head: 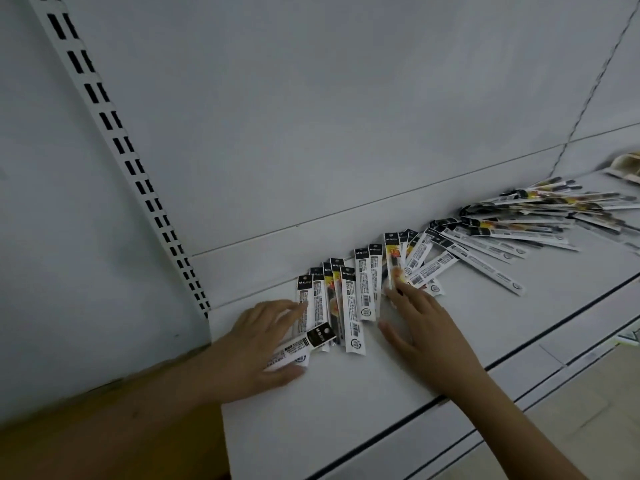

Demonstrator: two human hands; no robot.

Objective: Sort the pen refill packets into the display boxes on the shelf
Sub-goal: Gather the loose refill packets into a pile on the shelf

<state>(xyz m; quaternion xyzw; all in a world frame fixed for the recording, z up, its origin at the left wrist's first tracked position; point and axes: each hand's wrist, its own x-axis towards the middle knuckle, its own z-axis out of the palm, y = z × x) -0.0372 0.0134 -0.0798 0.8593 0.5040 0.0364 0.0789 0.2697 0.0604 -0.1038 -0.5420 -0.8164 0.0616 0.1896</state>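
Note:
Several long white pen refill packets with black tops lie strewn along the back of a white shelf (pixel 346 410). One cluster (pixel 349 299) lies between my hands; a larger heap (pixel 526 216) stretches to the right. My left hand (pixel 256 348) rests on the shelf and holds one packet (pixel 301 348) lying crosswise between thumb and fingers, fingertips touching the leftmost upright packet. My right hand (pixel 419 323) lies flat with fingers spread, fingertips on the lower ends of packets (pixel 398 268) in the middle. A display box (pixel 623 164) shows only partly at the far right edge.
The white back panel (pixel 311 116) rises behind the packets. A slotted upright rail (pixel 114 133) runs diagonally at the left. The shelf's front edge with its price strip (pixel 519 386) runs to the right. A brown surface (pixel 104 438) lies under my left forearm.

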